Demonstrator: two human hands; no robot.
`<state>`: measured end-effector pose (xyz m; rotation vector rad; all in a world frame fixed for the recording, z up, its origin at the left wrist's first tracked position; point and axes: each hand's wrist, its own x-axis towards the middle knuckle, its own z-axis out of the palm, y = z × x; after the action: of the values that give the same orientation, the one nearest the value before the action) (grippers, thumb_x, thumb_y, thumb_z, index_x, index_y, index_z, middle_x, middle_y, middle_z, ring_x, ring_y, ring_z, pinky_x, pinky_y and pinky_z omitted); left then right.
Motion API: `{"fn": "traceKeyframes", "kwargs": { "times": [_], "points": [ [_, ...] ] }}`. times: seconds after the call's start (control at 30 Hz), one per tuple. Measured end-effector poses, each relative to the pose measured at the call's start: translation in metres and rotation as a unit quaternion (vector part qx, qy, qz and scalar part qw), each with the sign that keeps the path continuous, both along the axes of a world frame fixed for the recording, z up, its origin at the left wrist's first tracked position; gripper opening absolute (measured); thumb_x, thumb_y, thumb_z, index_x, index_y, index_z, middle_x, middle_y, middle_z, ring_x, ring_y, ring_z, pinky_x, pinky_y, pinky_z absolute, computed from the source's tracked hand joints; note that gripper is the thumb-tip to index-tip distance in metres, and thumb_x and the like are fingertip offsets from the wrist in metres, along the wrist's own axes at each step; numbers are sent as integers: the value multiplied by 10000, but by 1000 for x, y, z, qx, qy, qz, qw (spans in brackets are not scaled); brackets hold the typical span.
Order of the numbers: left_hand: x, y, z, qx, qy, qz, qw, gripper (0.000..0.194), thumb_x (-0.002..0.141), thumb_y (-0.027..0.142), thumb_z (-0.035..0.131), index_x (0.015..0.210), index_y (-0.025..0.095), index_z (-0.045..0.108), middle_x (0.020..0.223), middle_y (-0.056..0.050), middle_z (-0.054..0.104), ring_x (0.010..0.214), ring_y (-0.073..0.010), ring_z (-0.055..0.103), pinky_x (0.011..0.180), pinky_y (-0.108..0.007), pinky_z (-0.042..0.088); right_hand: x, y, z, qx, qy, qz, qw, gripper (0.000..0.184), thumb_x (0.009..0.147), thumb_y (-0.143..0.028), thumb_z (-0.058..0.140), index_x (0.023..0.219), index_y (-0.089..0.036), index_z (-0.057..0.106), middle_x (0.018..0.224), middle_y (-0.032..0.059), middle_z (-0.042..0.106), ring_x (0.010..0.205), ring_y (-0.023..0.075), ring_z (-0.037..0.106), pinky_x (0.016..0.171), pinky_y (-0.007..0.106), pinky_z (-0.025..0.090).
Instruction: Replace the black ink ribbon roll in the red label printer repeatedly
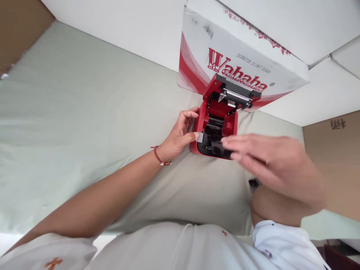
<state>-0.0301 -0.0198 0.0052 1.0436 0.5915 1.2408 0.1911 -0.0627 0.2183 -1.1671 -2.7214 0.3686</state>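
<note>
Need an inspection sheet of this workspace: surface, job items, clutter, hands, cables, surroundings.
Surface: pale green cloth, creased.
Job items: red machine, lid raised; black film inside.
Clutter: small black item, partly hidden; can't identify.
Left hand: at the machine's left side, thumb on grey tab.
Right hand: blurred, fingers over the machine's near right corner; contact unclear.
Cables: nothing seen.
Surroundings: Wahaha box behind the machine; brown carton at right.
</note>
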Motion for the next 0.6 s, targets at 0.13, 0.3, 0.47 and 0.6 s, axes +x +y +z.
{"fn": "traceKeyframes", "kwargs": {
  "times": [0.13,0.3,0.47,0.6],
  "points": [
    [-2,0,-1,-10,-13,-7,1000,638,790,564,980,1272,352,620,1764,-33,472,1697,-329,405,1429,-574,325,1,28,-13,35,-53,-133,989,274,1107,-282,590,1197,-245,847,1127,73,886,970,294,853,851,440,682],
    [-3,0,-2,-17,-18,-20,1000,614,804,545,977,1259,345,617,1770,-28,456,1692,-311,414,1429,-546,331,8,21,-8,-46,-86,-28,995,514,1064,-459,714,1515,-214,693,1589,153,707,1165,303,830,874,412,699],
    [-2,1,-1,-23,-14,-1,1000,536,863,576,929,1218,319,621,1737,-58,502,1652,-309,466,1383,-561,390,12,11,-15,-62,-104,-2,993,451,1055,-300,695,1494,-201,716,1621,160,683,1170,303,840,921,458,723],
    [-2,2,0,-20,-6,8,1000,459,901,549,905,1171,296,633,1701,-68,550,1582,-297,543,1321,-547,453,5,7,-25,-48,97,-139,984,289,1111,-272,583,1249,-270,837,1109,33,888,899,213,860,837,386,731]
  ]
}}
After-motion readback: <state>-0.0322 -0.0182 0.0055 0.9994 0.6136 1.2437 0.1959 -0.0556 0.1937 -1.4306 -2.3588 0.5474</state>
